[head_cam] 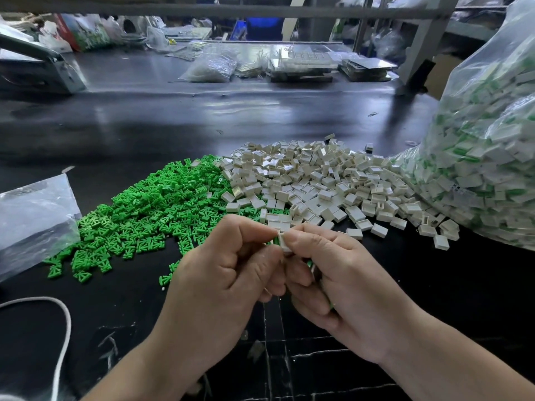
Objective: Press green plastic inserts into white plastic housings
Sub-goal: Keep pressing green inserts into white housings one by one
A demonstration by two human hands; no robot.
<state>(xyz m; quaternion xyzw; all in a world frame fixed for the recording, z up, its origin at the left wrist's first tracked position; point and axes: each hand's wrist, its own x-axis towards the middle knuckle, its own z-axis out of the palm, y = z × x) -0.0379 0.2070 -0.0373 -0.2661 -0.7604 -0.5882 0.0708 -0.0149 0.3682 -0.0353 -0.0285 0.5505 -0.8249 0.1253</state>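
A heap of green plastic inserts [150,209] lies on the black table, left of centre. Beside it on the right spreads a heap of white plastic housings [324,180]. Just in front of both heaps my two hands meet over the table. My left hand [228,273] and my right hand [333,273] together pinch one white housing [283,241] between thumbs and forefingers, with a sliver of green showing at its left edge. More green shows between the curled lower fingers of my right hand; what it is I cannot tell.
A large clear bag [489,146] of white-and-green pieces bulges at the right edge. A flat clear bag [31,215] lies at the left. A white cable [65,328] loops at lower left. Trays, bags and a metal frame stand at the back.
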